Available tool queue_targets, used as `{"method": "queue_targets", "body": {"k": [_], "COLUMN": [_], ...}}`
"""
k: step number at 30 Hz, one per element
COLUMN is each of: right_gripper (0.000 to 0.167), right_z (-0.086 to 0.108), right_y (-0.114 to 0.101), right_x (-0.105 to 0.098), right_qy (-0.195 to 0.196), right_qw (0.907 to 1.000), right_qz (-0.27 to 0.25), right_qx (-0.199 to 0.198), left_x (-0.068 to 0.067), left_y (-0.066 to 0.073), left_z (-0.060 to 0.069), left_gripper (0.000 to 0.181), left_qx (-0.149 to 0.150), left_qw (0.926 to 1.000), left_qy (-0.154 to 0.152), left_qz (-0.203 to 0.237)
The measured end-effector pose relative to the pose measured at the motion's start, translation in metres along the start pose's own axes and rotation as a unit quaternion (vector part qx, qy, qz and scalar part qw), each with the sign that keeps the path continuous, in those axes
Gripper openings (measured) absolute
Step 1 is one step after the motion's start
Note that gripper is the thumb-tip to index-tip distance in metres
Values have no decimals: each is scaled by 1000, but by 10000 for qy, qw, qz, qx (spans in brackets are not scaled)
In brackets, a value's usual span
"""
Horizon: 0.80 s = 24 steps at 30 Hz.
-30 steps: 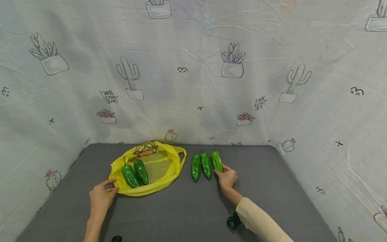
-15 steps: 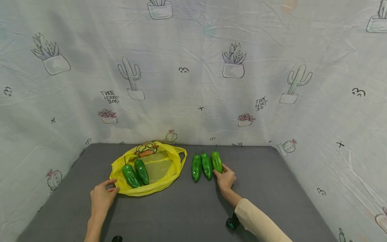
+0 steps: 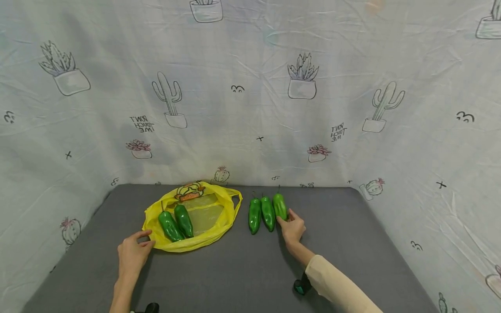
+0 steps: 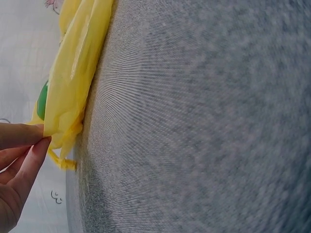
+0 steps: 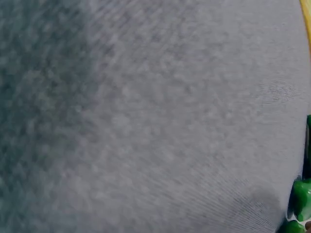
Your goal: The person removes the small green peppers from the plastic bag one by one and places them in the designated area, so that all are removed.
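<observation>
The left grip (image 3: 132, 254) pinches the yellow plastic bag (image 3: 209, 238). The right grip (image 3: 293, 229) is at the rightmost green pepper (image 3: 279, 203) on the bench (image 3: 235, 274); I can't tell if it pinches. Held too loosely, that smooth pepper could slip.

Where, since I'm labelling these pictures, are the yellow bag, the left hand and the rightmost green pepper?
Yellow bag (image 3: 211, 236): head view, on its near wall.
Left hand (image 3: 131, 253): head view, on its back.
Rightmost green pepper (image 3: 279, 205): head view, on its visible mid-body.
</observation>
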State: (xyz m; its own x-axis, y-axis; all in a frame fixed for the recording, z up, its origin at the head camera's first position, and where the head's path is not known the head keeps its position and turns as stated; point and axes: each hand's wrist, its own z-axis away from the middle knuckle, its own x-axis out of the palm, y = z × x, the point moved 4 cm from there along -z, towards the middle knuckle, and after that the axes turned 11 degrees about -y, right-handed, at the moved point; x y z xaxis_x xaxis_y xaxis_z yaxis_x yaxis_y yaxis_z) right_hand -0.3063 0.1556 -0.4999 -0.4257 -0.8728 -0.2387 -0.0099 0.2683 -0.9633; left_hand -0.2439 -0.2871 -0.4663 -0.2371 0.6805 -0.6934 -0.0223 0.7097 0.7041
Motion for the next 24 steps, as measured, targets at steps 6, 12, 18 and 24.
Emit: {"method": "queue_targets", "body": {"k": [6, 12, 18, 24], "right_gripper": [52, 50, 51, 50], "right_z": [-2, 8, 38, 66], "right_y": [-11, -24, -54, -75], "right_x": [-10, -15, -12, 0], "right_qy": [170, 7, -669, -975], "right_qw": [9975, 9934, 9800, 9736], "right_qz": [-680, -781, -1104, -1314], "right_qx": [-36, -842, -1517, -1593], "left_x": [0, -1, -2, -2], "left_y": [0, 0, 1, 1], "left_z": [0, -1, 0, 1], "left_gripper": [32, 33, 33, 34], "left_qx": [-20, -15, -54, -37], "left_qw": [10000, 10000, 9999, 9997], "left_qy": [-37, -78, -109, -149], "left_qz": [27, 51, 112, 169]}}
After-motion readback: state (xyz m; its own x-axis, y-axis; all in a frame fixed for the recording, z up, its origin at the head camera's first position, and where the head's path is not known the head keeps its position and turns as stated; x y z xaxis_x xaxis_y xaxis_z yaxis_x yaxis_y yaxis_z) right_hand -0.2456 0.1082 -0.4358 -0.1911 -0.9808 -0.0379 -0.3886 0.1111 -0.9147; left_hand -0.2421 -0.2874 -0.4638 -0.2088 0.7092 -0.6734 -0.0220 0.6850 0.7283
